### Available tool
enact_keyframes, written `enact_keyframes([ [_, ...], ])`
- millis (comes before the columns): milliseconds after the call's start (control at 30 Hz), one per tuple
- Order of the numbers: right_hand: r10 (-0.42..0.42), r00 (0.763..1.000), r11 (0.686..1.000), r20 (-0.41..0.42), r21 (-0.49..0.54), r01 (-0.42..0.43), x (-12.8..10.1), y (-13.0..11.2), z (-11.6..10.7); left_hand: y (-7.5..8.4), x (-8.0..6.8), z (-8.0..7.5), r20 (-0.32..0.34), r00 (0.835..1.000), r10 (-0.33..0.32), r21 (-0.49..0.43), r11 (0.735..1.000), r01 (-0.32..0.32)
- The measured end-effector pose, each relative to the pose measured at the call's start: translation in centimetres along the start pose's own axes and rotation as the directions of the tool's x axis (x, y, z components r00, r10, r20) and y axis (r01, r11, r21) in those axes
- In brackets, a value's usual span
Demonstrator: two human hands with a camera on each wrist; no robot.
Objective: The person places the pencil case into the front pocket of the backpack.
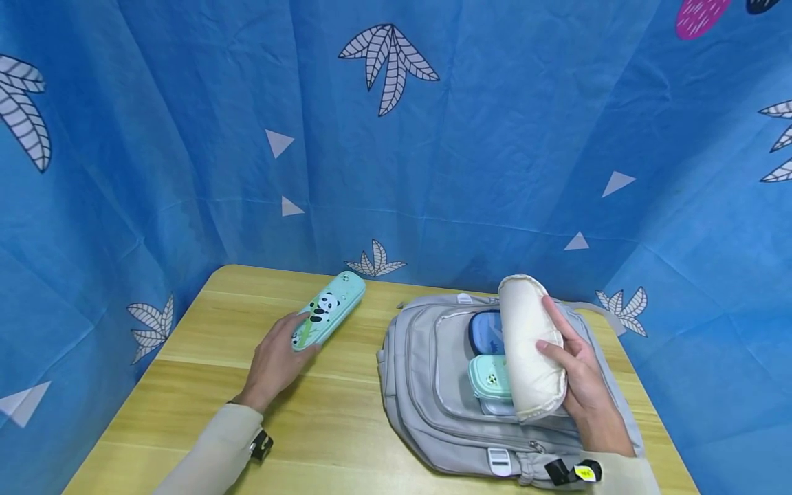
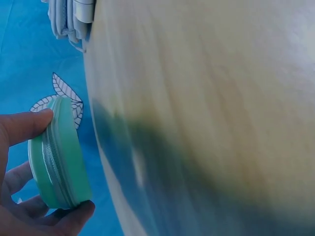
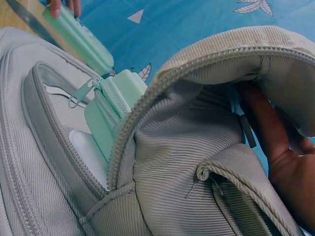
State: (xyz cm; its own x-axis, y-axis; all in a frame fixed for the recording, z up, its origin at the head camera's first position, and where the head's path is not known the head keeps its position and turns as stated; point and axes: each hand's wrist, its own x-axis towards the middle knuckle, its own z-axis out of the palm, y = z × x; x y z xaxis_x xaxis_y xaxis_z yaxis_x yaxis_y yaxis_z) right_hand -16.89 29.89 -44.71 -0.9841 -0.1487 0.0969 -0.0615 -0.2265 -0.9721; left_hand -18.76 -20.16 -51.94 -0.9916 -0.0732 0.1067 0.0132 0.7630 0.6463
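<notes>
A mint-green zipped pencil case (image 1: 326,311) with a panda picture is at the table's left side. My left hand (image 1: 275,361) grips its near end; in the left wrist view, thumb and fingers lie on either side of the zipped case (image 2: 61,152). On the right lies a grey backpack (image 1: 402,392). My right hand (image 1: 581,375) holds up its front pocket flap (image 1: 529,350), thumb on the pale side, other fingers partly hidden. In the open pocket are a smaller mint-green case (image 1: 489,375), a blue case (image 1: 485,333) and something whitish (image 1: 497,407) under the green one.
The wooden table (image 1: 346,426) carries both the backpack and the pencil case. A blue patterned cloth (image 1: 433,158) hangs behind and beside it. A white buckle (image 1: 499,462) sits on the backpack's near side. Zipper teeth (image 3: 133,118) edge the lifted flap.
</notes>
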Motion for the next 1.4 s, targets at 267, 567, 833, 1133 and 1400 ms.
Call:
enact_keyframes([
  [267, 0.008, 1.0, 1.0, -0.006, 0.006, -0.008, -0.1, 0.0, 0.0, 1.3, -0.1, -0.4, 0.027, 0.998, 0.059, -0.001, 0.998, -0.059],
  [567, 0.007, 1.0, 1.0, -0.008, 0.009, -0.006, -0.2, 0.0, -0.1, 3.0, 0.1, -0.7, 0.053, 0.987, 0.154, -0.031, 0.988, -0.152],
  [833, 0.008, 1.0, 1.0, -0.006, 0.016, -0.008, -0.3, -0.1, -0.1, 5.0, 0.1, -0.8, 0.122, 0.973, 0.194, -0.08, 0.979, -0.185],
  [1133, 0.006, 1.0, 1.0, 0.007, 0.019, -0.006, -0.4, -0.3, 0.1, 7.4, 0.2, -0.1, 0.189, 0.945, 0.268, -0.118, 0.961, -0.25],
  [1400, 0.015, 1.0, 1.0, 0.009, 0.008, -0.015, -0.4, -0.3, 0.2, 9.0, 0.1, 0.7, 0.239, 0.908, 0.344, -0.146, 0.937, -0.317],
])
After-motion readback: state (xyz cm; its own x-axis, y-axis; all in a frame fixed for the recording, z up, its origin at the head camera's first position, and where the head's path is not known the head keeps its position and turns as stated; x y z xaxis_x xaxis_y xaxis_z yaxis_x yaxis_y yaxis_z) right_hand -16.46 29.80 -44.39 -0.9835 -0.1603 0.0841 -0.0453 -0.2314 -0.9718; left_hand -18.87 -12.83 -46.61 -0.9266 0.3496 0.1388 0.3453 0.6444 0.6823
